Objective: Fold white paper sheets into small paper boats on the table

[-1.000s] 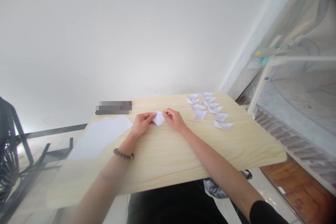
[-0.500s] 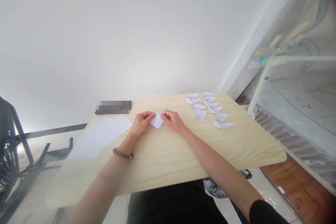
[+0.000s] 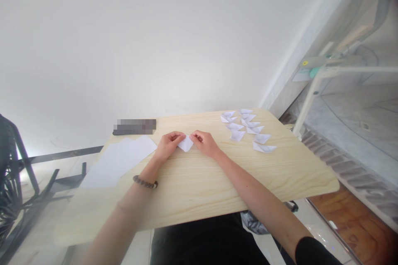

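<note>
A small folded piece of white paper [image 3: 186, 144] is held between my two hands over the middle of the table. My left hand [image 3: 168, 144] pinches its left upper edge, thumb on top. At the opposite upper edge, the thumb and fingers of my right hand [image 3: 203, 141] are closed on the same paper. Its lower corner points toward me. My fingers cover part of the folds. To the right of my right hand stand several folded paper boats [image 3: 237, 135], grouped near the far right of the table.
White paper sheets [image 3: 116, 163] lie overlapping on the left of the wooden table [image 3: 199, 190]. Behind them is a dark, blurred-out object [image 3: 134, 127]. A wall [image 3: 186, 49] rises beyond the far edge. A black chair [image 3: 18, 165] stands at left, a white metal frame [image 3: 307, 103] at right.
Almost nothing differs. Both hands keep hold of the folded paper in nearly the same place, with only a very slight shift of the fingers.
</note>
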Tool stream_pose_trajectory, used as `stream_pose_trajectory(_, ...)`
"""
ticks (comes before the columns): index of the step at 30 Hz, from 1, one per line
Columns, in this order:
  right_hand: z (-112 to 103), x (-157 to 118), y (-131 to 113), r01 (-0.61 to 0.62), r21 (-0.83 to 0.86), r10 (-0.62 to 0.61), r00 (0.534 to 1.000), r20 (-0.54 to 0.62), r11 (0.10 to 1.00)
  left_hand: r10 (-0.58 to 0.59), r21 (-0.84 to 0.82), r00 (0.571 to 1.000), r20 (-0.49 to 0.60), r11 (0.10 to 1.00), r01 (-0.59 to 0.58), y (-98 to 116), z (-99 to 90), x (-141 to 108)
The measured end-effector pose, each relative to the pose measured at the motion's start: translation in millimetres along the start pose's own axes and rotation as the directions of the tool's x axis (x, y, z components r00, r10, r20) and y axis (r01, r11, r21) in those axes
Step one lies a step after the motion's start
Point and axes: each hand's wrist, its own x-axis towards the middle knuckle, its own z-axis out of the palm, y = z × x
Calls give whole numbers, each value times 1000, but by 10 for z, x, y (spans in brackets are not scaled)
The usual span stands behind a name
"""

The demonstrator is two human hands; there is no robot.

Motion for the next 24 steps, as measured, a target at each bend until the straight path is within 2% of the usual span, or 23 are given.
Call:
stream_pose_trajectory(3,4,6,21,-28,-8,28,998,-54,1000,-20,1,998,58,1000,20,19,1,-16)
stream_pose_trajectory(7,4,13,53,-73,-8,71,990,-121,997,-45,89,991,124,995,34,7,-1,-29)
stream_pose_trajectory(11,7,14,58,-77,-6,76,988,-137,997,-35,55,986,165,998,26,-3,-7,-33)
stream_pose_trajectory(18,3,10,39,-79,11,80,989,-123,997,-53,46,985,163,998,46,2,-17,-22)
stream_pose_trajectory(24,7,19,63,-95,35,99,985,-142,995,-58,-115,989,136,991,74,-4,1,-5)
